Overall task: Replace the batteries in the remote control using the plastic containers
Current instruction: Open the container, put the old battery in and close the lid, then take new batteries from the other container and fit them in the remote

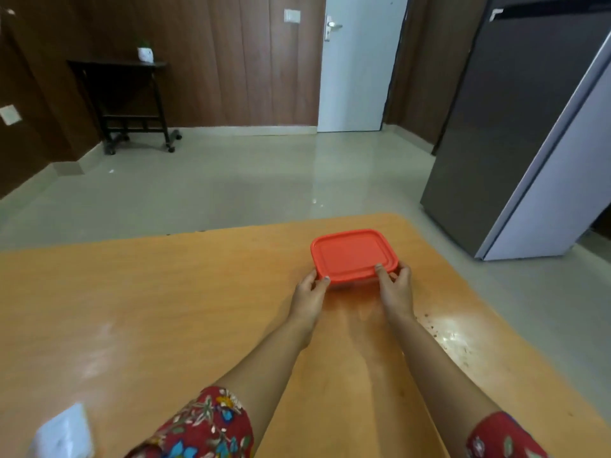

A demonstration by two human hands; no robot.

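Observation:
A plastic container with a red-orange lid [352, 254] sits on the orange wooden table [165, 309], near its far right corner. My left hand [309, 294] grips the container's near left corner, thumb on the lid edge. My right hand [396, 290] grips its near right corner, thumb resting on top of the lid. The lid lies flat on the container, and what is inside is hidden. No remote control or batteries are visible.
A blurred white object [64, 433] lies at the table's near left edge. Beyond the table are a tiled floor, a grey refrigerator [515, 127] at right, a white door [358, 64], and a dark wheeled side table [125, 97] at the back left.

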